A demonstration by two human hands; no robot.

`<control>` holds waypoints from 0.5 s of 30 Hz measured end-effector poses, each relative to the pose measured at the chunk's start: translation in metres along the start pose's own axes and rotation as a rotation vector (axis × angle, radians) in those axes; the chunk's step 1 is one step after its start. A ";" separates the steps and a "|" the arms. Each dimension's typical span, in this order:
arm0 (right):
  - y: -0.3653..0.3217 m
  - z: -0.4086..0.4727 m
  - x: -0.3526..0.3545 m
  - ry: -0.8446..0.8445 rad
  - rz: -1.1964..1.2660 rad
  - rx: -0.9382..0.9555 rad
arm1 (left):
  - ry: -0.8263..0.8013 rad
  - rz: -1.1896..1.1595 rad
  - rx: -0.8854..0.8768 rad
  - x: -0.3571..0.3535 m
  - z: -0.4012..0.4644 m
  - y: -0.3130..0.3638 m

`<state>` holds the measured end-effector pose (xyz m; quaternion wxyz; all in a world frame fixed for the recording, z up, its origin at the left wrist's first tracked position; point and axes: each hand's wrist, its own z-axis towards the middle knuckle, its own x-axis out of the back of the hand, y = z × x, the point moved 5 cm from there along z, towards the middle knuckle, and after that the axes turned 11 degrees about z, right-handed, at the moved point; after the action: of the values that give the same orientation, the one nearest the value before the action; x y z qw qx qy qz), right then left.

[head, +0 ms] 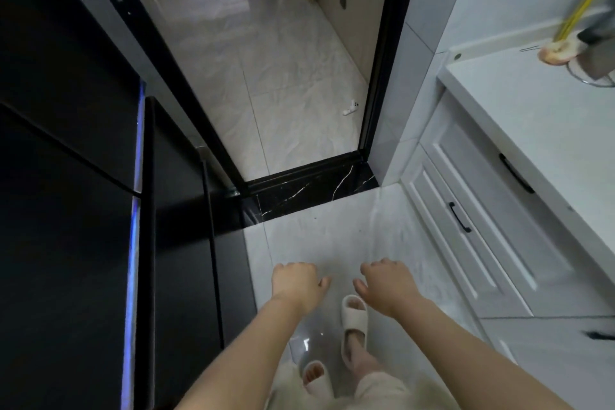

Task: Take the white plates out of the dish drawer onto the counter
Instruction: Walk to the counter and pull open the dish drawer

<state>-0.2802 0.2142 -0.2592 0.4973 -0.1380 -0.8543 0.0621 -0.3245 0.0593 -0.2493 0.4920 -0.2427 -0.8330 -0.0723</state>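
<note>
Still at the very start, by the look of it. No white plates anywhere in the head view, and no open drawer. Left hand (294,281) and right hand (386,286) low in the middle, palms down, fingers loosely curled, holding nothing. Next, probably: pull a black handle (460,217) on the white drawers (482,210) at right, under the counter (532,116).
</note>
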 end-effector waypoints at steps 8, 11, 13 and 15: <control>0.038 0.069 0.048 0.005 0.059 -0.010 | 0.007 0.023 -0.030 0.056 0.079 0.009; 0.055 0.092 0.065 0.025 0.092 -0.029 | 0.022 0.009 -0.041 0.080 0.107 0.015; 0.064 0.105 0.076 0.032 0.098 -0.039 | 0.027 0.012 -0.058 0.092 0.124 0.020; 0.073 0.116 0.085 0.041 0.110 -0.055 | 0.045 0.028 -0.081 0.106 0.141 0.026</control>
<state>-0.4076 0.3127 -0.2638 0.5064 -0.1995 -0.8365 0.0631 -0.4649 0.1683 -0.2332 0.5012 -0.2723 -0.8147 -0.1045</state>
